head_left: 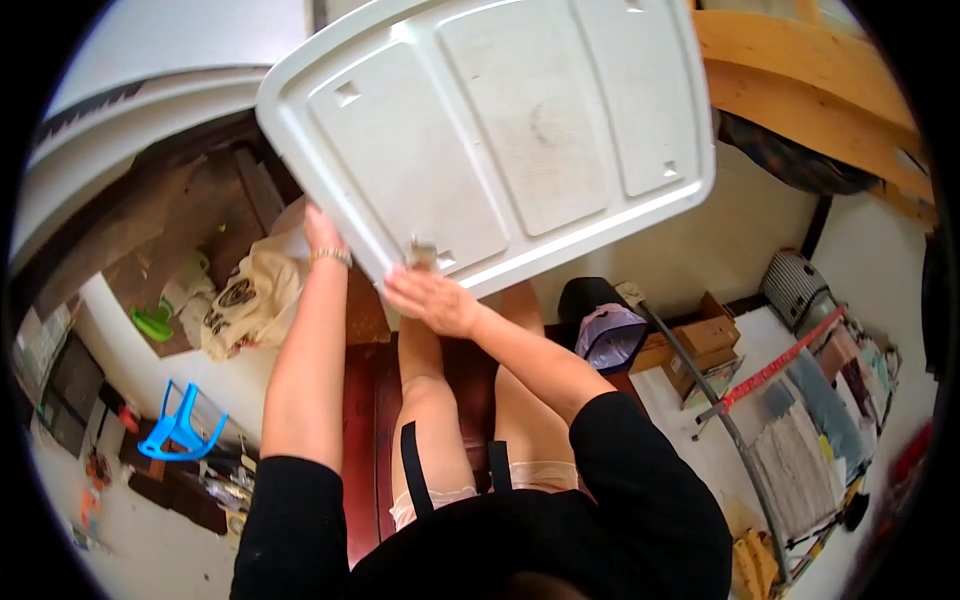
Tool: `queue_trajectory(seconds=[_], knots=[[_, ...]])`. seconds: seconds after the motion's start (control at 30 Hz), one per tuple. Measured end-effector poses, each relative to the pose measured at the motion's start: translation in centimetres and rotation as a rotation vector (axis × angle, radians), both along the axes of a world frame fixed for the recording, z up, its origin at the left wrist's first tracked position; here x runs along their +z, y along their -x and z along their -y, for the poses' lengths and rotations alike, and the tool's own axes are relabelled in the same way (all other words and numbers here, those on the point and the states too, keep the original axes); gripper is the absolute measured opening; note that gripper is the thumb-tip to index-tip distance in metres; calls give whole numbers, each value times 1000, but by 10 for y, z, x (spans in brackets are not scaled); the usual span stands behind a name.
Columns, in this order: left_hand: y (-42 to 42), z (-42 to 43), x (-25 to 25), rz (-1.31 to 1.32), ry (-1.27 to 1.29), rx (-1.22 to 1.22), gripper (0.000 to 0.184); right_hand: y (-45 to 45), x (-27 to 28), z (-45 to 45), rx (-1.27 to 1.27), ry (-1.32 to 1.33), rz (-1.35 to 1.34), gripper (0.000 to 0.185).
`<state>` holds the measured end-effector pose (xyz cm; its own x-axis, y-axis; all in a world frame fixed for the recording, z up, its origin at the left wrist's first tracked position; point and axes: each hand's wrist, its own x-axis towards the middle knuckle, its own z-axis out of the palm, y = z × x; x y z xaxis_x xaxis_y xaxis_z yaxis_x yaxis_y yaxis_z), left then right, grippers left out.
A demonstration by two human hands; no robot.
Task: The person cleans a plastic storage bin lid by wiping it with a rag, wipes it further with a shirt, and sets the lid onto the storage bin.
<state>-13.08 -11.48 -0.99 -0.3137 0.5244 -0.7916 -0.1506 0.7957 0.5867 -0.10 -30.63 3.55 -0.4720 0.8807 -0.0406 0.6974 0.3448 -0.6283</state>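
A large white plastic lid (530, 130) with raised ribs is tilted up in front of me and fills the upper middle of the view. My left hand (322, 232), with a band at the wrist, grips the lid's lower left edge; most of its fingers are behind the rim. Close by, my right hand (432, 300) lies at the lid's bottom corner, its fingers close together and pointing left. A small brownish thing (422, 252) shows just above the right fingers against the lid; I cannot make out what it is.
Cream cloth (255, 300) lies on a brown surface at the left, above a blue plastic stool (183, 428). Below me is a dark red seat (368, 430). At the right are a lilac-lined bag (612, 335), cardboard boxes (705, 340), a metal rail (735, 440) and folded cloths (795, 470).
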Motion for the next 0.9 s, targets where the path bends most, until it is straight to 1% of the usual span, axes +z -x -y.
queue_trajectory(seconds=[0.03,0.07,0.13,0.17,0.2,0.23,0.3,0.33,0.37,0.4,0.5,0.53,0.57,0.6,0.67,0.7,0.73,0.77,0.83,0.9], knots=[[1,13,3,47,77,84,44,-14,3,22,24,-13,-22,53],[5,29,-1,75,112,102,47,-34,7,36,98,32,-60,50],[-11,50,28,62,160,97,53,-76,-8,52,31,-171,1,48],[-4,65,25,65,164,60,55,-99,-13,58,-5,-267,29,47],[4,81,17,64,172,23,58,-128,-14,62,-21,-210,-4,46],[0,91,22,78,174,24,59,-159,-14,63,-37,-151,-42,45],[-7,108,33,91,177,40,61,-218,-4,62,7,-90,92,45],[-5,116,28,171,160,71,62,-239,4,62,-38,-86,133,47],[-4,118,23,172,157,72,61,-252,8,62,-83,-83,172,49],[-3,119,20,173,155,75,61,-257,10,62,-268,-151,59,48],[3,117,13,105,213,79,56,-213,23,62,-763,-146,153,41],[12,116,2,91,227,59,55,-200,26,57,-775,-150,170,34],[16,114,-4,79,239,35,54,-180,28,50,-743,-169,111,33],[14,109,1,75,222,27,55,-157,25,39,-767,-173,-90,34],[1,100,14,81,191,9,57,-127,25,13,-776,-224,-198,29],[2,90,18,101,197,-17,57,-121,26,-1,-801,-241,-180,23],[8,76,21,121,207,-44,57,-119,27,-15,-807,-275,-119,21],[8,65,25,141,217,-67,56,-118,30,-33,-833,-302,-133,23],[-24,35,59,-59,208,-97,58,-121,32,-63,-902,-288,-154,22],[2,10,37,-71,138,-112,60,-115,28,-71,-877,-223,-77,16]])
